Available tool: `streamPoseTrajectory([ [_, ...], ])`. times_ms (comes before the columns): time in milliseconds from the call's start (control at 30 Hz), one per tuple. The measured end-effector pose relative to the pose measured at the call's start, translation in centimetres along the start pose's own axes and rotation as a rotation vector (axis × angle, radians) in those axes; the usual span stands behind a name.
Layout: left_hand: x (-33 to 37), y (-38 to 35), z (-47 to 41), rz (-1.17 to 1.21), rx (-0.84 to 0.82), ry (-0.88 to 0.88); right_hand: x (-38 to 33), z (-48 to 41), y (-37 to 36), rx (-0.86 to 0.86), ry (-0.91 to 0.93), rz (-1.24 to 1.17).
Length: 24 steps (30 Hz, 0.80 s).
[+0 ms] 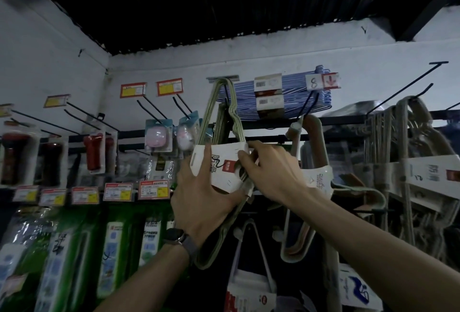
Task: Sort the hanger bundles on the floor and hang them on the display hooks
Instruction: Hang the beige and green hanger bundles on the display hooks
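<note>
The left hand point(199, 194) is gripping the beige bundle point(219, 122) from underneath, with the thumb and fingers wrapping around its paper band point(219, 162). The right hand point(268, 170) is pinching the band's right edge between fingertips and thumb. The bundle is hanging just below and left of the blue bundle point(281, 97). Its hook ends are reaching up beside the blue bundle's left end, where a black hook point(226, 94) is sticking out from the wall. I cannot tell whether those ends are sitting fully over the hook yet.

To do this well, the left hand should probably be carrying the weight while the right is only steering. That keeps the hook ends stacked together so none slips off to the side. Lifting slightly and sliding the bundle back along the hook looks safer than dropping it at the tip. The white bundle point(316, 175), below and right of the blue bundle, is crowding in close, so the right wrist should be staying clear of it. It seems best to loosen the pinch first, then ease the left hand down only once the hook is bearing the load.
</note>
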<state>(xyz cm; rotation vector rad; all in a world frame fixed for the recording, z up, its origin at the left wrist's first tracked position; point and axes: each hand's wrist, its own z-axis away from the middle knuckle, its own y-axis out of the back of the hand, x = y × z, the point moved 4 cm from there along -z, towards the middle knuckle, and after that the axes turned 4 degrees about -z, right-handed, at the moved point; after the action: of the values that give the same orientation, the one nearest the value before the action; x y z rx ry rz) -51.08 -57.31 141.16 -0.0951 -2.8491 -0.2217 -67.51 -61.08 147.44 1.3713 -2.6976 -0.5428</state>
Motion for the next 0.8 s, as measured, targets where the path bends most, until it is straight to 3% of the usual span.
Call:
streamPoseTrajectory([
  [333,-1.0,-1.7,-0.5,-0.030,-0.117,-0.002,1.8,-0.9,-2.3,-0.107,-0.083,0.022],
  [500,-0.7,-3.1,-0.8,-0.046,-0.085,-0.029,2.0,-1.7,-2.7,-0.081,-0.031,0.105],
  [800,-0.8,-5.9,-1.7,-0.078,-0.234,-0.043,3.4,-2.6,-4.1,-0.137,-0.059,0.182],
])
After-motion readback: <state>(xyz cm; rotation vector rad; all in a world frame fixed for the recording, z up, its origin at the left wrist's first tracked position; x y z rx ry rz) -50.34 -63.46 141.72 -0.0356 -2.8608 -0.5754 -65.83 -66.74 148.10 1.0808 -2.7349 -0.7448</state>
